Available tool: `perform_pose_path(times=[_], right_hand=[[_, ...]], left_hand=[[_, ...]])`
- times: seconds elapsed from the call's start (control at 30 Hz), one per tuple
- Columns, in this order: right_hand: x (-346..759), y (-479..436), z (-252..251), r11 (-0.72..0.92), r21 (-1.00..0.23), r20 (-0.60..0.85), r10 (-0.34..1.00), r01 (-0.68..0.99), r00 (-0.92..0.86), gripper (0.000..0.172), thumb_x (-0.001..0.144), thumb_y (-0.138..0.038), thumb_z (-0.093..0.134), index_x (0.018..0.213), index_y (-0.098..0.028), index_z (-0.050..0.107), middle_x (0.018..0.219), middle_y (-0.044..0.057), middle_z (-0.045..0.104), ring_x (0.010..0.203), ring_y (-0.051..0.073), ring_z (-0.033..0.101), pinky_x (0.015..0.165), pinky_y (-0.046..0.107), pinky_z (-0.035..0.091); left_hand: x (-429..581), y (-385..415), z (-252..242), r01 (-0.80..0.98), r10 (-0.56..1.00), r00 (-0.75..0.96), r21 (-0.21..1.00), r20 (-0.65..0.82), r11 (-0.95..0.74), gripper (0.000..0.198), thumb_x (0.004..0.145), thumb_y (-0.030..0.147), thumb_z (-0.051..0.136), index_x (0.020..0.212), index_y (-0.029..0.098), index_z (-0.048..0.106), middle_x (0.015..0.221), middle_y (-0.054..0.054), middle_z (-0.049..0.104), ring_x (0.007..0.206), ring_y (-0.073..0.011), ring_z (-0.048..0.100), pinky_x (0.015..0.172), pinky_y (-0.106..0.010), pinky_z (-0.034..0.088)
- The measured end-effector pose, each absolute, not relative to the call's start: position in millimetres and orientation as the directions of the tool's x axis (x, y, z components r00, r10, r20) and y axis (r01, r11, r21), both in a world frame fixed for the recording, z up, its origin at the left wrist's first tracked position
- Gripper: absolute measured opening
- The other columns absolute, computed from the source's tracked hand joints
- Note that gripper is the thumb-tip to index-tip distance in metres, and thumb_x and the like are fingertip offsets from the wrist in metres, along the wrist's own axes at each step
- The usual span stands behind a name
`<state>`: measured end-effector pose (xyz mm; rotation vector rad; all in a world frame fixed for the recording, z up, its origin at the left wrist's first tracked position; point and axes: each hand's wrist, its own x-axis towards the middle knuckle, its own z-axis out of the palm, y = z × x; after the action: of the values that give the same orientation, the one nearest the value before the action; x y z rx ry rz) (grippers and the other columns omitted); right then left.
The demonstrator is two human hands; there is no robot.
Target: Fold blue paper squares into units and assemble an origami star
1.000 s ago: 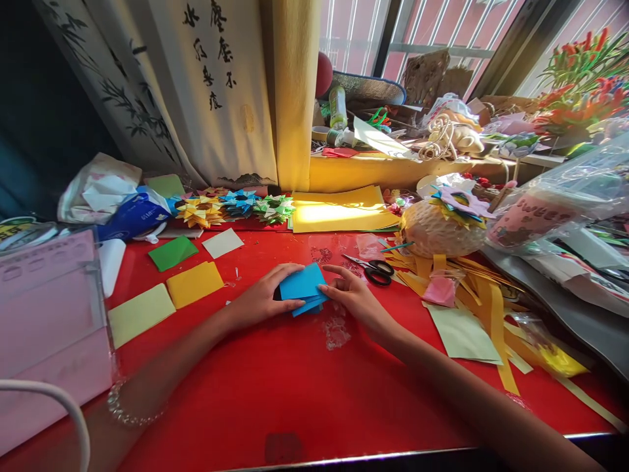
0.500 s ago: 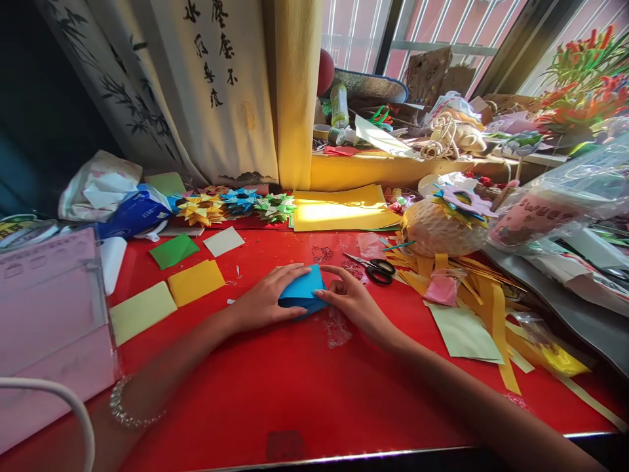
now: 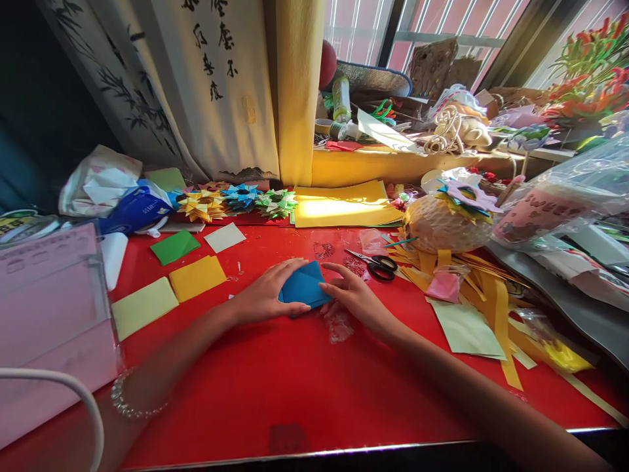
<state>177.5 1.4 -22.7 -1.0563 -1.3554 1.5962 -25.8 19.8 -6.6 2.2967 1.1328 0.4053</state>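
A small stack of folded blue paper lies low over the middle of the red table. My left hand grips its left side, thumb on the near edge and fingers along the far edge. At the right corner, the thumb of my right hand presses on the paper, while its index finger reaches out by the far corner. The fingers beneath are partly hidden. Black-handled scissors rest beyond my right hand, and a crumpled clear plastic scrap sits just below it.
Green paper, orange paper and pale yellow paper lie at left, beside a pink folder. Folded paper stars line the back. Orange strips and pale green sheets cover the right.
The blue paper's top layer, raised and gaping at the near side before, now lies flatter. My right thumb has shifted slightly along the right edge. My left hand keeps its grip.
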Motion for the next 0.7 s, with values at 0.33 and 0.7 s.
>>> perform_pose_path(times=[0.33, 0.7], right_hand=[[175, -2, -9, -0.227, -0.971, -0.187, 0.919, -0.079, -0.346, 0.052, 0.078, -0.018, 0.055, 0.126, -0.017, 0.035, 0.072, 0.001, 0.064, 0.058, 0.014, 0.066, 0.056, 0.026, 0.054], [175, 0, -11, -0.309, -0.948, -0.268, 0.908, -0.081, -0.323, 0.038, 0.085, -0.014, 0.042, 0.123, -0.015, 0.038, 0.064, 0.001, 0.063, 0.054, 0.013, 0.065, 0.058, 0.027, 0.055]], left_hand=[[-27, 22, -12, 0.672, 0.786, 0.609, 0.459, 0.105, -0.581, 0.078, 0.072, 0.056, 0.054, 0.136, 0.022, 0.025, 0.138, -0.009, 0.036, 0.127, -0.0268, 0.031, 0.105, -0.043, 0.026], [-30, 19, -2, 0.671, 0.819, 0.569, 0.534, 0.073, -0.515, 0.07, 0.076, 0.053, 0.052, 0.135, 0.024, 0.027, 0.14, -0.006, 0.034, 0.127, -0.0234, 0.034, 0.103, -0.037, 0.031]])
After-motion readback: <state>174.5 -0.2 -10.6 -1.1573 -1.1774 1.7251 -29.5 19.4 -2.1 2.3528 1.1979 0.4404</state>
